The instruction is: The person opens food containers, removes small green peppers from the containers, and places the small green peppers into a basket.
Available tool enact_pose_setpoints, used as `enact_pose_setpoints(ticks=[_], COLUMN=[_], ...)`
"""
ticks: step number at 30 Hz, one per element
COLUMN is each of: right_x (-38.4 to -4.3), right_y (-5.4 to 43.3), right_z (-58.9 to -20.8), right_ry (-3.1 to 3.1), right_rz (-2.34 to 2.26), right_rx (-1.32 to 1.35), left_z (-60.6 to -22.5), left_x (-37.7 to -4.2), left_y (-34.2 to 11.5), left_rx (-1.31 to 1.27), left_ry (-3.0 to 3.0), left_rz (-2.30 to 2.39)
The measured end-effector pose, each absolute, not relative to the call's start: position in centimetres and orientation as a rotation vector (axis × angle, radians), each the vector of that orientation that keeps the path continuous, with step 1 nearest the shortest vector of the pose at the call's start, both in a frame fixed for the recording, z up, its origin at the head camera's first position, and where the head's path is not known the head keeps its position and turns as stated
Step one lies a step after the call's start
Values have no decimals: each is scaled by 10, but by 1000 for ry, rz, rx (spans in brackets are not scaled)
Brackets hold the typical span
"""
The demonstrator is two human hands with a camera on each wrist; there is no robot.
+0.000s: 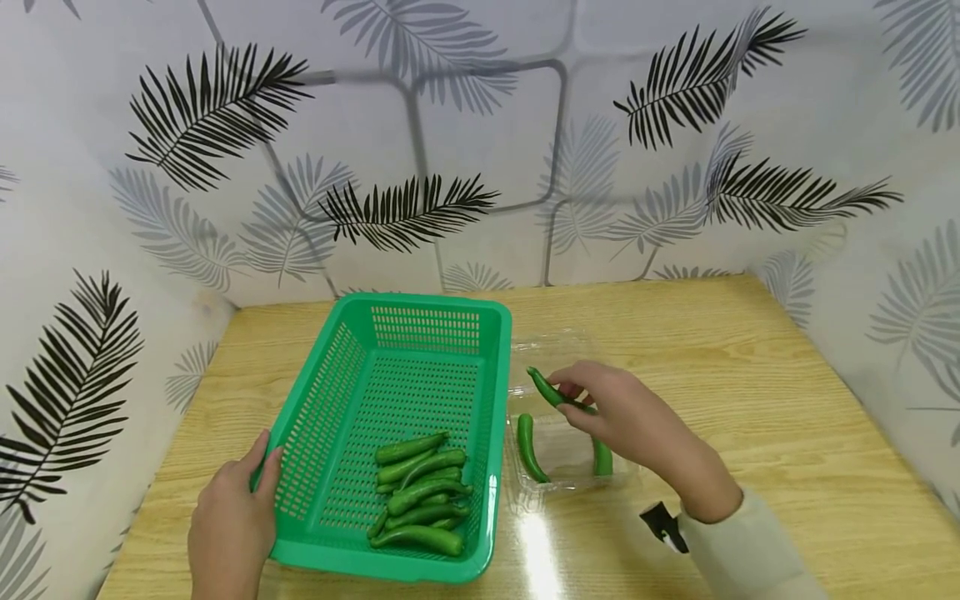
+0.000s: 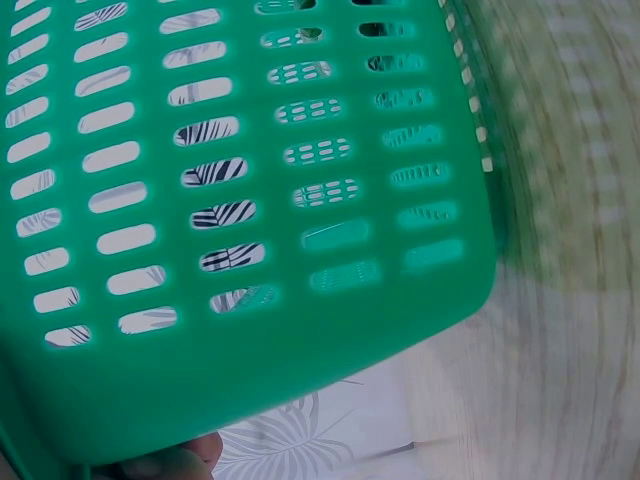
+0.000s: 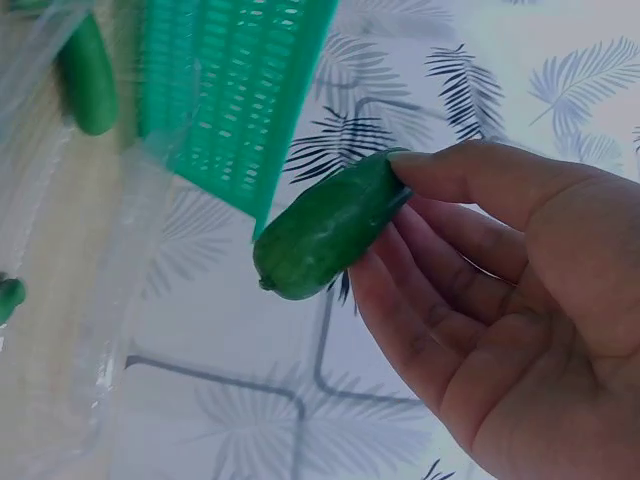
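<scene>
My left hand [image 1: 236, 517] grips the left rim of a green plastic basket [image 1: 420, 387], thumb on the rim. In the left wrist view its fingers [image 2: 180, 462] show at the rim, below the slotted wall. A pile of small cucumbers [image 1: 423, 496] lies in the basket's near right part. My right hand [image 1: 626, 408] pinches one small cucumber [image 3: 325, 235] between thumb and fingers, above a clear plastic box [image 1: 566, 483] right of the basket. Two more cucumbers lie in the box, one along its left side [image 1: 529, 450], the other along its right [image 1: 602, 458], partly hidden by the hand.
The box's clear lid [image 1: 555, 342] stands open toward the back. A small black-and-white item [image 1: 663, 527] shows beside the right sleeve [image 1: 750, 550]. The wooden table [image 1: 795, 400] meets leaf-patterned walls [image 1: 487, 125] at the back and sides.
</scene>
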State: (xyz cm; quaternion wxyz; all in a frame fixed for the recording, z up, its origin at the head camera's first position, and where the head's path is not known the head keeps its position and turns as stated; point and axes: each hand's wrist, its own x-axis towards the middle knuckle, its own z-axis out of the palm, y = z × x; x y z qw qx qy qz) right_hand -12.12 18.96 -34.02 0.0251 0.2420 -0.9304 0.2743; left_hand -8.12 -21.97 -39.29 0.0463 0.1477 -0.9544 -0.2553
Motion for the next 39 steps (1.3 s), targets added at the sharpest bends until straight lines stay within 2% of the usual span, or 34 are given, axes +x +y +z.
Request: enact_pose_setpoints(ticks=[8,23,39], right_x=[-122,-132,-163], right_y=[162,95,64], right_z=[-328,-334,-369], right_ry=[-2692,-2703,-2903], right_rz=[711,578,458], right_rx=[926,1185,1138], left_z=[-393,-395,-396], left_x=[-81,-82,-82], left_y=[-219,-219,-221], left_rx=[457,462,462], left_ry=[-2906,-2901,-2899], left_rz=[-782,-784,-785])
